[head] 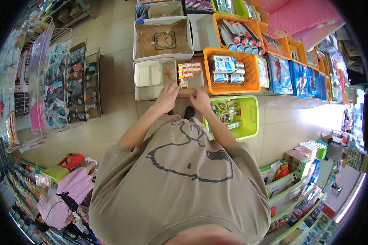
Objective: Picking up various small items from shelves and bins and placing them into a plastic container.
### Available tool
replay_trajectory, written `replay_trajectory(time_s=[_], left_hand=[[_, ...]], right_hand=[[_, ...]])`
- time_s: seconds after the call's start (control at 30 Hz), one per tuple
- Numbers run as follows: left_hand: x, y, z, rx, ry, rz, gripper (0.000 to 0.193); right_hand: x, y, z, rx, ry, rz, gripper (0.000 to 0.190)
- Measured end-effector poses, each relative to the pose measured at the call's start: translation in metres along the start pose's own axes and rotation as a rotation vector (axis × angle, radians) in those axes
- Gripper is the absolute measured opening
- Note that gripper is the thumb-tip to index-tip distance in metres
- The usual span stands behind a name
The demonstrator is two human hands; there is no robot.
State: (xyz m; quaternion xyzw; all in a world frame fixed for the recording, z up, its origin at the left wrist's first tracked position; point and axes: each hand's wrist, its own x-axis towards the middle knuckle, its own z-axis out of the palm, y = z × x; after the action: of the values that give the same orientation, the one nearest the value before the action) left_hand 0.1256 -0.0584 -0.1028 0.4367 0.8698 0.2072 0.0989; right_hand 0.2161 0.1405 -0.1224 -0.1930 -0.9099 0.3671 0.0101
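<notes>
Both of my hands rest at the near edge of a display table. My left hand (167,97) touches the front corner of a cardboard box (168,91) that holds a smaller white box (147,73). My right hand (200,99) lies on the table's front edge (187,91), its fingers bent. Between and just beyond the hands stands a shallow box with several small red, yellow and white packets (189,71). To the right, an orange plastic basket (234,91) holds packs of batteries or similar cylinders (223,64); their exact kind is unclear. Neither hand visibly holds an item.
A green plastic bin (251,122) with packaged goods sits below the table edge at right. Wire racks (68,79) stand at left. Behind, a person in pink (79,186) is near a red stool (70,161); shelves (282,196) line the lower right.
</notes>
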Motion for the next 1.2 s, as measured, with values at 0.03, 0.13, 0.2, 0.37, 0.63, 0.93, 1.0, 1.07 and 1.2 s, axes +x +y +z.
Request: replay_trajectory(time_s=[0.03,0.13,0.2,0.37,0.63,0.93,1.0,1.07,1.2], left_hand=[[0.008,-0.003,0.000,0.058,0.003,0.070,0.062],[0.027,-0.012,-0.003,0.100,-0.094,0.122,0.067],[0.037,-0.023,0.000,0.128,-0.108,0.164,0.070],[0.045,-0.045,0.017,0.272,-0.131,0.288,0.072],[0.050,-0.070,0.032,0.340,-0.048,0.401,0.051],[0.061,-0.076,0.036,0.323,-0.083,0.406,0.044],[0.063,-0.077,0.036,0.298,-0.084,0.411,0.040],[0.064,-0.078,0.036,0.271,-0.090,0.418,0.037],[0.063,-0.079,0.037,0.276,-0.072,0.429,0.035]], right_hand=[[0.010,-0.007,0.007,-0.006,0.003,-0.002,0.036],[0.035,-0.026,0.021,-0.126,0.075,0.006,0.039],[0.047,-0.033,0.026,-0.137,-0.128,0.209,0.043],[0.052,-0.027,0.052,-0.183,-0.130,0.276,0.045],[0.045,-0.029,0.057,-0.161,-0.020,0.294,0.038],[0.039,-0.055,0.040,-0.210,0.045,0.239,0.041],[0.034,-0.066,0.031,-0.275,0.042,0.214,0.043],[0.029,-0.070,0.022,-0.295,0.044,0.229,0.044],[0.003,-0.085,-0.004,-0.201,0.183,0.169,0.038]])
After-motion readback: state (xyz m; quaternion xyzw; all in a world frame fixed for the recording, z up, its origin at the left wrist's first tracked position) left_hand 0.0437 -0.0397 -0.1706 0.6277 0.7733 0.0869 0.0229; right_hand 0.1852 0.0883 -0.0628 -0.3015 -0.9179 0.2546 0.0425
